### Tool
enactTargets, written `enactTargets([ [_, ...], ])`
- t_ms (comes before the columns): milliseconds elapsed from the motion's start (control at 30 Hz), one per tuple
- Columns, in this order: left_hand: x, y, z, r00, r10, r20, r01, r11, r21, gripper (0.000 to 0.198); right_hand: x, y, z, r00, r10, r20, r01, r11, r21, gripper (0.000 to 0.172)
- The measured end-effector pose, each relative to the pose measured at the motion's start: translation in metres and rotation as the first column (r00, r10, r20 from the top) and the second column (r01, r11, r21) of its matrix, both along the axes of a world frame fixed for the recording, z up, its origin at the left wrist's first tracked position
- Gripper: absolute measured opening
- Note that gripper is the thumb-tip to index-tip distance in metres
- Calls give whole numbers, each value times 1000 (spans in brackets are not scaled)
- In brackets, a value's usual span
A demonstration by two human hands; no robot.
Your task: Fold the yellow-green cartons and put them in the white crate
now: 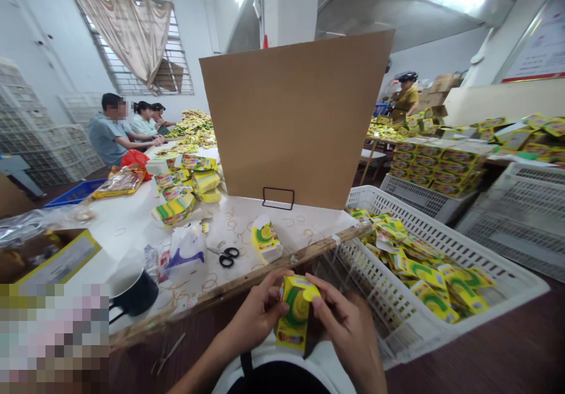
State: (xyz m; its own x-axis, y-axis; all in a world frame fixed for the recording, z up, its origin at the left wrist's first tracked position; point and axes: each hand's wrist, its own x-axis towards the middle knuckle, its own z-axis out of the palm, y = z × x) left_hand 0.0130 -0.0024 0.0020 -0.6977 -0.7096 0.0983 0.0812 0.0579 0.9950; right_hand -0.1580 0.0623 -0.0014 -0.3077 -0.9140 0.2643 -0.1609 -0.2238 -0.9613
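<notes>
A small yellow and green carton (295, 317) is held upright over my lap, just off the table's front edge. My left hand (260, 308) grips its left side, thumb on the front panel. At the upper right corner my right hand (338, 311) pinches the carton near its top flap. Nearest to them on the table lies a flat yellow and white carton stack (266, 239). Black-handled scissors (227, 257) rest to its left, with loose rubber bands scattered around.
A white plastic crate (463, 329) full of yellow cartons (424, 270) stands at the right. A large cardboard sheet (300, 123) rises behind the table (132, 214). Bundled cartons (188, 185), a dark mug (136, 292) and a tissue pack (185, 252) are on the left. Co-workers sit farther back.
</notes>
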Motion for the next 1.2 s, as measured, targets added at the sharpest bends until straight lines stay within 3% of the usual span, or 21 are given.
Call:
enactTargets([
  [200,2,2,10,993,12,119,7,988,-154,47,12,-6,-19,989,68,130,-81,992,97,40],
  [333,2,4,9,992,-2,127,18,993,-119,47,14,-7,-24,992,34,126,-48,993,109,35],
  [467,0,4,7,995,-27,95,33,997,-65,49,13,-7,-23,999,-6,35,2,993,119,41],
  [600,1,5,7,995,-7,102,16,996,-93,49,15,-7,-22,1000,6,17,-8,990,140,40],
  [867,-5,4,3,991,37,130,-17,988,-153,50,13,-8,-24,954,-210,-215,234,968,91,36],
  [1067,-5,1,3,998,56,-24,-55,998,43,53,6,-8,-23,990,-65,-126,63,998,-18,32],
  [1200,-6,1,2,997,71,-32,-69,997,45,51,4,-10,-23,998,-59,18,60,998,-18,28],
])
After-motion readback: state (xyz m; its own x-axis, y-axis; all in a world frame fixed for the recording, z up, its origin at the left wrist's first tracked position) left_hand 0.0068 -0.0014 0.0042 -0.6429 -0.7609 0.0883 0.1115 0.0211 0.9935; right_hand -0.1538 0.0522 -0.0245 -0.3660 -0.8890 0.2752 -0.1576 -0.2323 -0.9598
